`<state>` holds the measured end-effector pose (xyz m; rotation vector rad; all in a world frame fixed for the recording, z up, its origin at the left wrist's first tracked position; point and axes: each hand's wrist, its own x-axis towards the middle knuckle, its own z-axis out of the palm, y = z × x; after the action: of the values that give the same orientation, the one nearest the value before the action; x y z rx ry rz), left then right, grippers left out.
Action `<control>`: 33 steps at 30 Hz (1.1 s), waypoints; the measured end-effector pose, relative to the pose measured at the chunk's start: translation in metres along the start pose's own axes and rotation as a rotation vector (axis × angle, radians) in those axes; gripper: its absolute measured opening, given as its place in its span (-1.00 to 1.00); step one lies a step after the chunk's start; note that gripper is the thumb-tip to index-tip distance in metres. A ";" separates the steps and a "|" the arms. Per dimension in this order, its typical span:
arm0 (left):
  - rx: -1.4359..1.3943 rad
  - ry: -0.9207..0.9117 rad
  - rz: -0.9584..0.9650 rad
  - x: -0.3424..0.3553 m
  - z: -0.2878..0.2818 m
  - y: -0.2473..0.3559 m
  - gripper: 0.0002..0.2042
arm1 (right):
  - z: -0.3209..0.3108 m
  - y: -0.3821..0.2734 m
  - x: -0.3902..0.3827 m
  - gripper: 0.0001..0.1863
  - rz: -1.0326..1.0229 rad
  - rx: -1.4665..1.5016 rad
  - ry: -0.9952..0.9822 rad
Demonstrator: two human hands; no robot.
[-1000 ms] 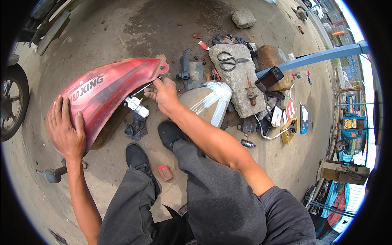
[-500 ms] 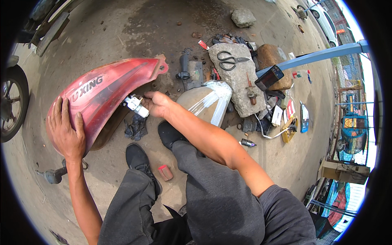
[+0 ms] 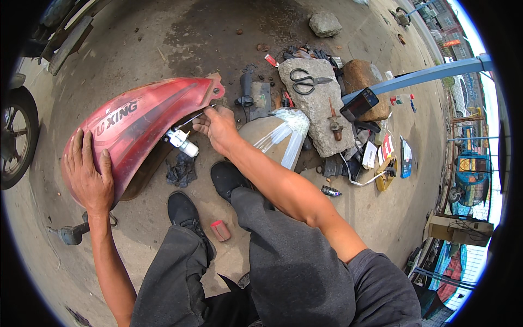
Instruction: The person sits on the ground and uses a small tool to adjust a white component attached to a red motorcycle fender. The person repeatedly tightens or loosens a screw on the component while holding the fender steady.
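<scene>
A red motorcycle fuel tank (image 3: pixel 139 117) lies on its side on the ground at the left. My left hand (image 3: pixel 90 169) rests flat on its near left end, fingers outstretched. From the tank's lower edge sticks a silver and white fuel valve (image 3: pixel 182 142). My right hand (image 3: pixel 218 128) is closed on a slim silver wrench (image 3: pixel 190 120), whose far end reaches the fitting where the valve meets the tank. My fingers hide part of the wrench. Below the valve lies a crumpled dark plastic bag (image 3: pixel 181 170).
A stone slab (image 3: pixel 305 109) at the right carries scissors (image 3: pixel 308 80) and a rusty valve part (image 3: pixel 334 122). Beside it are a taped tan piece (image 3: pixel 272 139) and a blue metal bar (image 3: pixel 419 79). A red cylinder (image 3: pixel 220 230) lies near my shoes; a motorcycle wheel (image 3: pixel 19 136) stands far left.
My right hand has moved a little up and right, away from the valve, and the wrench now shows between its fingers and the fitting. My left hand and the tank have stayed put.
</scene>
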<state>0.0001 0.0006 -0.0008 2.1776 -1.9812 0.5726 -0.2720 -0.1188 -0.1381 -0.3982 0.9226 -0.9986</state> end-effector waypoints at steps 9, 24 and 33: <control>0.002 0.002 -0.004 -0.001 -0.002 -0.001 -0.51 | -0.003 0.011 0.011 -0.82 0.160 0.093 -0.038; 0.035 0.018 0.014 0.000 -0.002 0.000 -0.52 | -0.015 0.014 0.016 -0.84 0.200 0.154 0.045; -0.013 0.017 0.007 0.001 -0.002 0.001 -0.51 | 0.002 -0.004 -0.003 -0.80 -0.065 -0.008 -0.060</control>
<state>-0.0011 0.0006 0.0011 2.1520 -1.9788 0.5750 -0.2736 -0.1185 -0.1327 -0.4650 0.8651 -1.0367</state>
